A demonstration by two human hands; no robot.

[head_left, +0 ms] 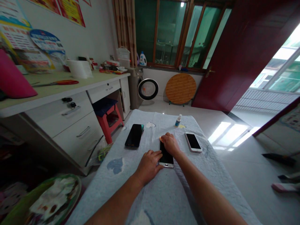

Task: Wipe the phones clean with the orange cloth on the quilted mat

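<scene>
A smartphone (167, 158) with a dark screen and a pale lower edge lies on the cloth-covered table in front of me. My left hand (150, 164) grips its left side, with fingertips over the edge and the thumb by the bottom corner. Over the phone's upper end, my right hand (170, 143) pinches a small orange wiping cloth (161, 139) against the screen; most of the cloth is hidden under the fingers. To the left lies a black smartphone (134, 136), and to the right a white smartphone (193, 142). Behind them stands a small spray bottle (178, 121).
A pale blue cloth (150, 200) covers the table. On the left are a desk (77, 112), a red stool (110, 120) and a green waste basket (78, 187). A washing machine (136, 87) with its door open and a round wooden tabletop (181, 88) stand at the back.
</scene>
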